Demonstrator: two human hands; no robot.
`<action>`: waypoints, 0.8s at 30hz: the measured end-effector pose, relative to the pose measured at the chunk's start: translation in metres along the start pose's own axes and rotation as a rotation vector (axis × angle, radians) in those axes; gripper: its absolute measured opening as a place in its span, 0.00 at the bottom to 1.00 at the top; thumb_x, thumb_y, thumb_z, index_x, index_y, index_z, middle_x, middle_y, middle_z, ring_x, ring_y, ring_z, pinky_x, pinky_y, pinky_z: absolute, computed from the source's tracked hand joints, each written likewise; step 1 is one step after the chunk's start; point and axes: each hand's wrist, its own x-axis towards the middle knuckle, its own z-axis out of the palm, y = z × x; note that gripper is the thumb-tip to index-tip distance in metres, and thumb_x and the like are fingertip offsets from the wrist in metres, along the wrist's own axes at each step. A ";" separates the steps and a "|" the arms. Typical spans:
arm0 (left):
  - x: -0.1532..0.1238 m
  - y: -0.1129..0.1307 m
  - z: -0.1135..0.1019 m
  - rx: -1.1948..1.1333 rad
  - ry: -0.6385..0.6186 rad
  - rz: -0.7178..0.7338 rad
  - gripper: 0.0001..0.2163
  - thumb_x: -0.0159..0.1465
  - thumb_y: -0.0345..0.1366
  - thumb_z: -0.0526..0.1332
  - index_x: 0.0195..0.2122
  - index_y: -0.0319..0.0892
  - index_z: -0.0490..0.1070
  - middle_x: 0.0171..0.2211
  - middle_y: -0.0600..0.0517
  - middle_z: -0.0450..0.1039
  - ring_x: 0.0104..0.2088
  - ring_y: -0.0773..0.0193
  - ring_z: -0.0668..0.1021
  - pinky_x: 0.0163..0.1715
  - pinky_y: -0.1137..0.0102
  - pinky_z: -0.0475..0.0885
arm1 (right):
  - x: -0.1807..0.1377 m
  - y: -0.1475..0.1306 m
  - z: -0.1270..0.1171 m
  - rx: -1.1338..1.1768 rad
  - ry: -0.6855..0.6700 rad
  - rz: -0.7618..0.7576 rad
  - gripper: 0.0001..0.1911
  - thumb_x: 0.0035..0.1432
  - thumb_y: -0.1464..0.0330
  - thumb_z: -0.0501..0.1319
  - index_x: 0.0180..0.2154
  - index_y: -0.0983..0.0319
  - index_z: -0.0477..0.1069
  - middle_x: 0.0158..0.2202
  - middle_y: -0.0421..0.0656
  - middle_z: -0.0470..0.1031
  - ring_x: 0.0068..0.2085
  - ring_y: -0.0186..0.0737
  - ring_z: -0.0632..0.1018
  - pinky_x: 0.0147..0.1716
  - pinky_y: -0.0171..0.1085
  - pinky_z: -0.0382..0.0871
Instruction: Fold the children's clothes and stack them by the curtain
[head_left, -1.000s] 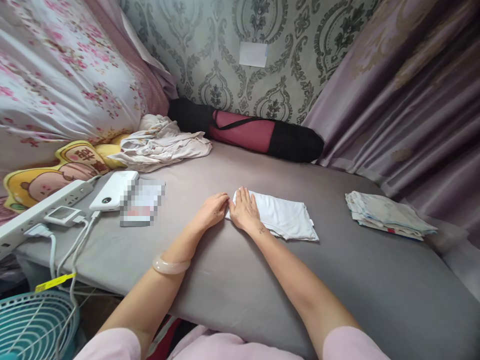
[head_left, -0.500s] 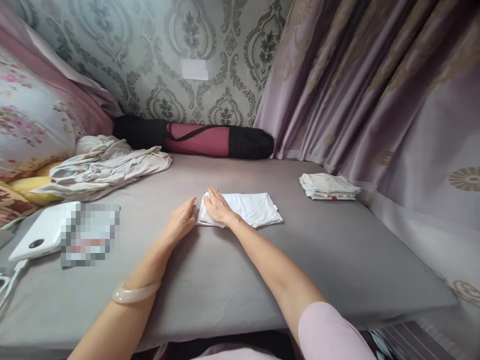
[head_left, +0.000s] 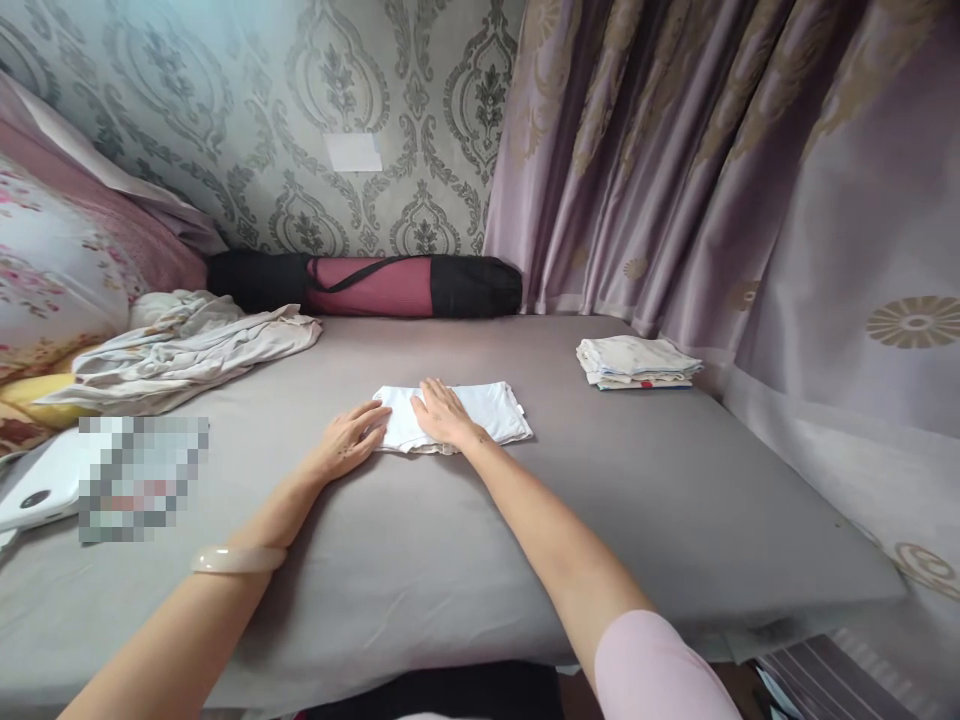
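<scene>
A folded white cloth [head_left: 480, 408] lies flat in the middle of the grey bed sheet [head_left: 465, 530]. My right hand [head_left: 444, 414] rests palm down on the cloth's left part, fingers stretched out. My left hand [head_left: 346, 440] lies flat beside it, fingertips touching the cloth's left edge, holding nothing. A pale bangle [head_left: 238, 559] circles my left wrist.
A small stack of folded cloths [head_left: 634, 362] sits at the right near the purple curtain [head_left: 720, 170]. Crumpled beige clothes [head_left: 180, 350] lie at the left. A black and maroon roll bag [head_left: 367, 285] runs along the wall. A white power bank [head_left: 41, 484] is at the far left.
The view has swung right, so the cloth now sits left of where it was. My left hand has slid onto the cloth's left edge; my right hand stays flat on it.
</scene>
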 end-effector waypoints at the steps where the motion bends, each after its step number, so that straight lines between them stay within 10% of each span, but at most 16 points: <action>1: 0.000 0.001 -0.001 0.007 0.000 -0.005 0.23 0.67 0.47 0.46 0.60 0.47 0.66 0.62 0.46 0.64 0.60 0.54 0.68 0.60 0.59 0.62 | -0.004 0.010 -0.007 -0.011 0.008 0.008 0.33 0.69 0.58 0.38 0.66 0.71 0.52 0.69 0.51 0.50 0.69 0.46 0.50 0.66 0.46 0.42; 10: 0.001 0.006 -0.003 0.060 -0.047 -0.036 0.25 0.65 0.41 0.44 0.60 0.44 0.67 0.63 0.46 0.62 0.60 0.53 0.68 0.61 0.59 0.61 | -0.045 0.111 -0.036 -0.180 -0.077 0.062 0.33 0.69 0.57 0.39 0.68 0.68 0.49 0.70 0.49 0.46 0.70 0.46 0.47 0.66 0.48 0.40; 24: 0.000 0.006 -0.003 0.017 -0.044 -0.040 0.26 0.63 0.42 0.45 0.60 0.41 0.67 0.63 0.46 0.62 0.61 0.54 0.66 0.63 0.58 0.58 | -0.050 0.131 -0.052 0.345 0.238 0.278 0.32 0.67 0.65 0.33 0.64 0.70 0.57 0.65 0.48 0.60 0.65 0.37 0.61 0.63 0.35 0.52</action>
